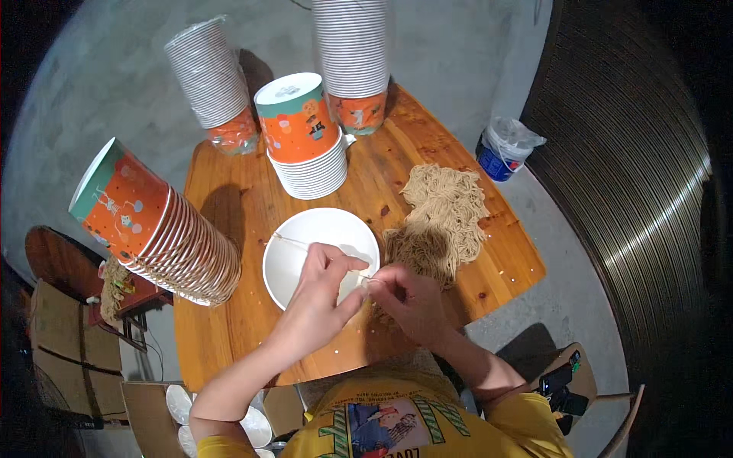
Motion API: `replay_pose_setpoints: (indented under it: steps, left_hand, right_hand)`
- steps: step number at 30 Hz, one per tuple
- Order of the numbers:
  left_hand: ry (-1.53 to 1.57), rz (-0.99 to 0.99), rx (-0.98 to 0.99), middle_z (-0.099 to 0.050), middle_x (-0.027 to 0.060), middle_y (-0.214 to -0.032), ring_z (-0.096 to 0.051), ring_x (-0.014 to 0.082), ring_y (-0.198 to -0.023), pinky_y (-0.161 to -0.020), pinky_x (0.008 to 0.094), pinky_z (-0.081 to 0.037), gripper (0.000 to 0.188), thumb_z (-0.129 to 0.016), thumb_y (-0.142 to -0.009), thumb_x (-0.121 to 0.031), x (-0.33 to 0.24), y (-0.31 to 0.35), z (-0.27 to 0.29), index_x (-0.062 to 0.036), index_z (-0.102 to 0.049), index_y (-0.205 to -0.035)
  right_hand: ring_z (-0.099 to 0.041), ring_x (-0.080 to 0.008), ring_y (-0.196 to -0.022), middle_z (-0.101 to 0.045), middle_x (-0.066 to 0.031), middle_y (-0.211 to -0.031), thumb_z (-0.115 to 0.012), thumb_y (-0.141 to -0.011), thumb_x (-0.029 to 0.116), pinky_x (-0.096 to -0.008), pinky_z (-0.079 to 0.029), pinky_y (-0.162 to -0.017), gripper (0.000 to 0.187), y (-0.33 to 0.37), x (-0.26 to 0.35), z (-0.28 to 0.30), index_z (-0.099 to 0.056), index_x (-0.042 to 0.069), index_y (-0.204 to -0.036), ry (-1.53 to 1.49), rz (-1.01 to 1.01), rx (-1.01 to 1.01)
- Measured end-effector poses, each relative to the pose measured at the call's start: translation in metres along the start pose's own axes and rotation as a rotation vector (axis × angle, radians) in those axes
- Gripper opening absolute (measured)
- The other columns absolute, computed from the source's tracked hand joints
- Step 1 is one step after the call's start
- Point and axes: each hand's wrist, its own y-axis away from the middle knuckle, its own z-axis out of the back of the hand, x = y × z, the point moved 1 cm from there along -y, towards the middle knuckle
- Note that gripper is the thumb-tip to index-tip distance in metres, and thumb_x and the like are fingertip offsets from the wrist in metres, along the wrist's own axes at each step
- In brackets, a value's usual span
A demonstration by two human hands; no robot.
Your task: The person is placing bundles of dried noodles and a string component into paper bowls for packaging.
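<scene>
Head view, the person at work across from where I stand. A white-lined tub (290, 269) sits mouth up near the front of the wooden worktop (504, 267), and a length of thin cord (292, 241) crosses its mouth from the far left rim toward the fingers. The left hand (317, 296) reaches over the near right rim, thumb and forefinger bent toward each other; whether its grip is closed on anything cannot be told. The right hand (412, 305) lies just beside it, its grip apparently pinched on cord at the rim. To the right, a heap of loose tan cord (444, 200) spreads in soft loops.

Handling, as judged by eye: the cord should be very light, limp and apt to tangle, so a fingertip pinch close to the end suits it best. The tub looks like thin coated paperboard, light and fairly stiff at the rim, yet easily dented and perhaps a little slippery; it is best held at the rim or steadied across the wall, without squeezing. Behind stands an upturned stack of orange tubs (301, 137); a leaning stack (164, 229) at left has tan cord hanging along its rims.
</scene>
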Motion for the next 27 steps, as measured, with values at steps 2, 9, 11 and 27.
replay_pose_setpoints:
  steps: [2, 9, 11, 27]
  left_hand:
    - [-0.087, -0.001, -0.098, -0.046, 0.0137, -0.097, -0.052, 0.0266, -0.084, -0.076, 0.0328, -0.046, 0.025, -0.061, -0.083, -0.008, -0.007, 0.001, 0.002, -0.0016, -0.055, -0.107]
    - [-0.020, 0.106, 0.036, -0.051, 0.0122, -0.086, -0.055, 0.0259, -0.074, -0.068, 0.0343, -0.047, 0.019, -0.059, -0.086, -0.009, -0.010, 0.001, 0.002, -0.0019, -0.056, -0.103]
    - [-0.025, 0.130, 0.013, -0.054, 0.0103, -0.077, -0.056, 0.0250, -0.066, -0.063, 0.0331, -0.047, 0.015, -0.058, -0.087, -0.010, -0.008, 0.001, 0.000, -0.0013, -0.056, -0.098]
    - [0.183, 0.212, -0.041, -0.058, 0.0069, -0.078, -0.055, 0.0135, -0.071, -0.068, 0.0271, -0.047, 0.009, -0.060, -0.086, -0.006, 0.001, 0.000, -0.005, 0.0002, -0.054, -0.089]
  right_hand:
    - [-0.045, -0.0034, -0.057, -0.052, 0.0025, -0.063, -0.064, -0.086, 0.014, -0.0219, -0.039, -0.051, 0.010, 0.000, 0.000, 0.000, -0.060, 0.005, -0.086, -0.017, -0.020, -0.009]
    - [-0.043, -0.0022, -0.058, -0.051, 0.0049, -0.063, -0.064, -0.086, 0.014, -0.0208, -0.038, -0.052, 0.009, 0.001, -0.003, -0.002, -0.060, 0.005, -0.085, -0.071, -0.072, -0.004]
    - [-0.044, -0.0022, -0.058, -0.051, 0.0049, -0.063, -0.064, -0.086, 0.014, -0.0208, -0.038, -0.052, 0.009, 0.001, -0.003, -0.003, -0.060, 0.005, -0.085, -0.061, -0.044, -0.016]
    - [-0.050, -0.0071, -0.054, -0.058, -0.0017, -0.066, -0.067, -0.083, 0.012, -0.0240, -0.044, -0.051, 0.011, 0.003, -0.005, -0.002, -0.059, 0.007, -0.088, 0.070, 0.150, -0.017]
